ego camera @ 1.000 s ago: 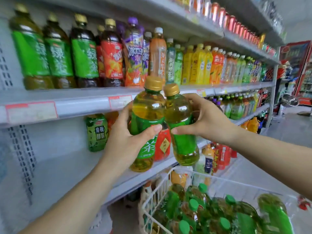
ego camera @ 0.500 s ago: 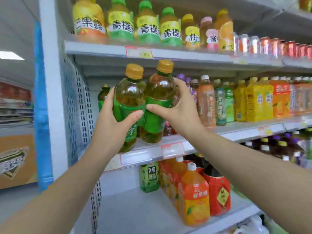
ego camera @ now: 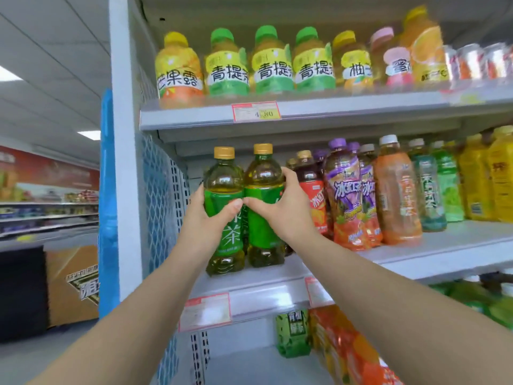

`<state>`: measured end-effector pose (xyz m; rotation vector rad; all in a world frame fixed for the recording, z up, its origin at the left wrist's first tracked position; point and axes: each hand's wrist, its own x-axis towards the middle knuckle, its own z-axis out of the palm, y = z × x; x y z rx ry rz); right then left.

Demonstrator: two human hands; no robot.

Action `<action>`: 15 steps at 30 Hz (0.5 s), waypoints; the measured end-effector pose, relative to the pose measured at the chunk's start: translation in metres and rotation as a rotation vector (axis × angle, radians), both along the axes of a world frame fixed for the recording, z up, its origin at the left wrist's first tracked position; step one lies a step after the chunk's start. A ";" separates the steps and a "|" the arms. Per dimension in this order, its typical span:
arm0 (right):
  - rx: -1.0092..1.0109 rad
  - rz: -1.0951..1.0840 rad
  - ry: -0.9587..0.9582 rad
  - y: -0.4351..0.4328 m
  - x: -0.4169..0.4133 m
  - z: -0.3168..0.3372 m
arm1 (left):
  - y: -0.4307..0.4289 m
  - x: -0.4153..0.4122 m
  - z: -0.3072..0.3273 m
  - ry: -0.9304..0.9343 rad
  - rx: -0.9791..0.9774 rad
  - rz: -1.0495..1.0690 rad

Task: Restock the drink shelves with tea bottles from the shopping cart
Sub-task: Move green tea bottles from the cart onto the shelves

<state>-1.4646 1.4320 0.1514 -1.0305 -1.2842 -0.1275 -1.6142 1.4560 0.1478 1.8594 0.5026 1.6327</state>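
Two green tea bottles with gold caps and green labels stand upright side by side at the left end of the middle shelf [ego camera: 277, 279]. My left hand [ego camera: 204, 220] grips the left green tea bottle [ego camera: 223, 179] round its label. My right hand [ego camera: 280, 209] grips the right green tea bottle [ego camera: 262, 173] the same way. Both bottle bases sit at shelf level near the front edge. The shopping cart is out of view.
Right of the pair stand a red-labelled tea bottle [ego camera: 312, 190], purple-capped bottles [ego camera: 344, 195] and an orange drink [ego camera: 395, 195]. The top shelf [ego camera: 319, 115] holds green-capped and yellow bottles. Lower shelf has a green carton [ego camera: 293, 333] and orange bottles. A white upright [ego camera: 122, 162] bounds the shelf's left end.
Both hands carried the two bottles up from over the cart to the left end of the middle shelf, then lowered them onto it; the view rose and the cart left the frame.
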 end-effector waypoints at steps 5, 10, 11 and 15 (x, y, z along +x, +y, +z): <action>-0.310 0.009 -0.254 0.009 0.004 -0.026 | 0.018 0.001 0.000 0.018 -0.105 -0.027; -0.297 0.043 -0.362 0.003 0.015 -0.044 | 0.035 -0.012 -0.013 0.256 -0.116 0.161; -0.298 0.040 -0.341 0.004 0.015 -0.043 | 0.040 -0.015 -0.018 0.319 -0.134 0.198; -0.316 -0.103 -0.375 0.007 0.010 -0.046 | 0.041 -0.020 -0.016 0.451 -0.168 0.213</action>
